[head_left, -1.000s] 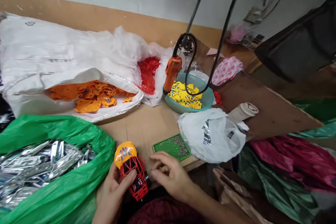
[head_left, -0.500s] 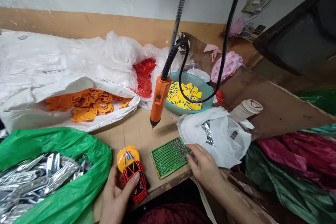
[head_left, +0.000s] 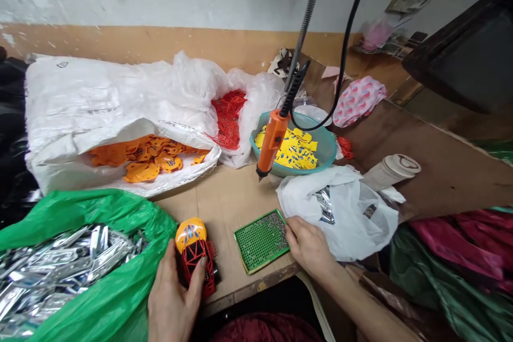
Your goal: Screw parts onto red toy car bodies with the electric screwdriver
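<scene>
My left hand (head_left: 174,291) is closed around the sides of a toy car (head_left: 196,264). The car has a yellow-orange front panel with blue marks and a red cage-like frame, and sits near the table's front edge. To its right lies a green perforated tray (head_left: 256,248) with small metal screws gathered toward its right side. My right hand (head_left: 310,246) has its fingers bent together at the tray's right edge; the fingertips are partly hidden. Above the table hangs an orange electric screwdriver (head_left: 272,141), tip down, touched by neither hand.
A green bag (head_left: 160,219) of metal parts stands at left, behind it a white sack (head_left: 80,112) with orange panels. Red parts (head_left: 228,117), a teal bowl (head_left: 326,152) of yellow pieces and a white plastic bag (head_left: 352,224) lie farther back. A pale cup (head_left: 393,171) stands right.
The hanging screwdriver has swung to the right. My right fingers have drawn closer together at the tray's edge. The left hand still holds the car, and the view has shifted slightly left.
</scene>
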Motion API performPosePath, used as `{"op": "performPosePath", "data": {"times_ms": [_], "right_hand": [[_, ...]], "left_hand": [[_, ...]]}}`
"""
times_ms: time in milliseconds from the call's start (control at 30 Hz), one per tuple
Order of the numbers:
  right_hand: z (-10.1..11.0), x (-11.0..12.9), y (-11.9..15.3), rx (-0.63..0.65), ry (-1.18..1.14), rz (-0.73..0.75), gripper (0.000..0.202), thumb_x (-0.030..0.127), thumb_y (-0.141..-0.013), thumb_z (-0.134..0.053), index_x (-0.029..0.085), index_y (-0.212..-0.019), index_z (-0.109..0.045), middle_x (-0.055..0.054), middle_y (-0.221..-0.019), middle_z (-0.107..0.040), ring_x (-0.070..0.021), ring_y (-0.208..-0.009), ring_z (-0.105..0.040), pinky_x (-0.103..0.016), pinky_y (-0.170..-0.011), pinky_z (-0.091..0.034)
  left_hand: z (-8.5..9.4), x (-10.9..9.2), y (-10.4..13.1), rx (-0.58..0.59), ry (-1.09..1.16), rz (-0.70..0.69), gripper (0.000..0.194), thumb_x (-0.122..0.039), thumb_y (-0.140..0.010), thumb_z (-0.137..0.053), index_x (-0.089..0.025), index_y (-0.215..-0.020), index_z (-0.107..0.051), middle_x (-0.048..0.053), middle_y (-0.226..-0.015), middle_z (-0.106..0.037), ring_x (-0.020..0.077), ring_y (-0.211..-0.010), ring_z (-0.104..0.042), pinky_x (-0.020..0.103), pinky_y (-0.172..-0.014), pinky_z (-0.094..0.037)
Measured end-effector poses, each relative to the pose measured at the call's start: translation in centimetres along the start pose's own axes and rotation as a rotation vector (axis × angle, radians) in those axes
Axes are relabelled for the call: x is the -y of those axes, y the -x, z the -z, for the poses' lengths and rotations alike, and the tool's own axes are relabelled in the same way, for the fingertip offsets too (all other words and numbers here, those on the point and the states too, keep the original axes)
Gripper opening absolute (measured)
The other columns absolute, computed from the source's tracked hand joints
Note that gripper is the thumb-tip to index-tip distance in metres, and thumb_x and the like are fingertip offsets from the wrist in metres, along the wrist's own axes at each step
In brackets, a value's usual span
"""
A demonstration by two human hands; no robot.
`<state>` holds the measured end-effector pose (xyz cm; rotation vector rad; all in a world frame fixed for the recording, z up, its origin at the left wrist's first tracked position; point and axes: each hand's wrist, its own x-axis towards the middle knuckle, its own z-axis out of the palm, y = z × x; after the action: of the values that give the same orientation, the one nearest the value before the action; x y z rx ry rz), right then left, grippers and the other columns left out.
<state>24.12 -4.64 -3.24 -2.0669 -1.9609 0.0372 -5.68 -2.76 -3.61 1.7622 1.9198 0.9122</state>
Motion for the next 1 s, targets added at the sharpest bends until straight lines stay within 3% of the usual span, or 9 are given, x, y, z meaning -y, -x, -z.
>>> {"op": "performPosePath", "data": {"times_ms": [133, 233, 300, 433, 633, 733, 833, 900, 1000], "right_hand": [[-0.8, 1.0, -1.2, 0.005, -0.016, 0.063, 0.023, 0.016, -0.093, -0.044, 0.021, -0.077, -0.059, -0.004, -0.075, -0.069, -0.0193, -0.064, -0.064, -0.031, -0.059, -0.038], [-1.3, 1.3, -1.6, -0.004, -0.029, 0.076, 0.022, 0.015, -0.092, -0.043, 0.021, -0.077, -0.059, -0.004, -0.074, -0.068, -0.0192, -0.063, -0.063, -0.03, -0.057, -0.038], [-1.3, 1.3, -1.6, 0.0, -0.041, 0.092, 0.022, 0.015, -0.092, -0.044, 0.022, -0.077, -0.059, -0.004, -0.074, -0.068, -0.0189, -0.064, -0.063, -0.029, -0.058, -0.038], [-1.0, 0.9, -1.2, 0.004, -0.047, 0.085, 0.022, 0.014, -0.092, -0.044, 0.021, -0.079, -0.06, -0.004, -0.075, -0.068, -0.0191, -0.066, -0.063, -0.029, -0.059, -0.04], [-0.6, 0.8, -1.4, 0.01, -0.077, 0.061, 0.023, 0.015, -0.095, -0.045, 0.019, -0.086, -0.066, -0.005, -0.079, -0.069, -0.02, -0.07, -0.065, -0.029, -0.062, -0.045], [0.1, 1.4, -1.3, -0.06, -0.16, 0.082, 0.027, 0.014, -0.097, -0.043, 0.02, -0.107, -0.067, -0.008, -0.093, -0.07, -0.0221, -0.086, -0.067, -0.033, -0.075, -0.052], [0.7, 2.3, -0.9, -0.147, -0.319, 0.179, 0.036, 0.011, -0.097, -0.041, 0.021, -0.124, -0.062, -0.011, -0.106, -0.07, -0.0234, -0.099, -0.066, -0.039, -0.088, -0.055], [0.6, 3.1, -0.5, -0.105, -0.329, 0.256, 0.038, 0.01, -0.096, -0.041, 0.019, -0.127, -0.062, -0.013, -0.113, -0.07, -0.025, -0.105, -0.065, -0.043, -0.094, -0.056], [0.1, 4.3, 0.1, 0.021, -0.21, 0.294, 0.039, 0.015, -0.096, -0.045, 0.011, -0.131, -0.061, -0.02, -0.131, -0.065, -0.0318, -0.123, -0.059, -0.052, -0.105, -0.051]], "left_hand": [[0.1, -1.1, 1.3, -0.145, -0.023, -0.409, 0.07, -0.032, -0.085, -0.066, -0.021, -0.149, -0.039, 0.019, -0.137, -0.057, 0.0372, -0.124, -0.056, 0.052, -0.106, -0.041], [-0.6, -2.3, 2.1, -0.029, -0.05, -0.707, 0.071, -0.021, -0.085, -0.065, -0.025, -0.15, -0.037, 0.016, -0.137, -0.06, 0.0322, -0.123, -0.058, 0.047, -0.106, -0.038], [-1.2, -2.5, 1.9, 0.076, -0.101, -0.778, 0.074, -0.025, -0.087, -0.065, -0.02, -0.153, -0.031, 0.018, -0.137, -0.062, 0.0322, -0.124, -0.058, 0.049, -0.109, -0.033], [-1.4, -1.3, 0.1, 0.153, -0.208, -0.787, 0.087, -0.04, -0.083, -0.069, -0.013, -0.154, -0.027, 0.023, -0.137, -0.063, 0.037, -0.123, -0.06, 0.058, -0.115, -0.02], [-0.2, 0.4, -2.1, 0.22, -0.318, -0.8, 0.088, -0.027, -0.081, -0.07, -0.015, -0.155, -0.026, 0.025, -0.143, -0.058, 0.0386, -0.131, -0.054, 0.065, -0.118, -0.008], [-0.8, -0.6, -0.7, 0.177, -0.259, -0.806, 0.094, -0.027, -0.079, -0.071, -0.015, -0.157, -0.021, 0.025, -0.146, -0.055, 0.0407, -0.135, -0.05, 0.065, -0.118, -0.014], [-2.4, -2.3, 2.0, 0.175, -0.075, -0.724, 0.096, -0.025, -0.082, -0.068, -0.02, -0.16, -0.012, 0.021, -0.154, -0.045, 0.0377, -0.142, -0.042, 0.058, -0.115, -0.033], [-3.5, -3.3, 3.5, 0.218, 0.044, -0.603, 0.098, -0.022, -0.082, -0.067, -0.021, -0.16, -0.008, 0.02, -0.162, -0.033, 0.0375, -0.147, -0.033, 0.057, -0.112, -0.04], [-5.0, -3.7, 4.5, 0.257, 0.126, -0.509, 0.094, -0.018, -0.085, -0.061, -0.021, -0.16, -0.004, 0.022, -0.165, -0.024, 0.0382, -0.15, -0.025, 0.06, -0.112, -0.04]]}}
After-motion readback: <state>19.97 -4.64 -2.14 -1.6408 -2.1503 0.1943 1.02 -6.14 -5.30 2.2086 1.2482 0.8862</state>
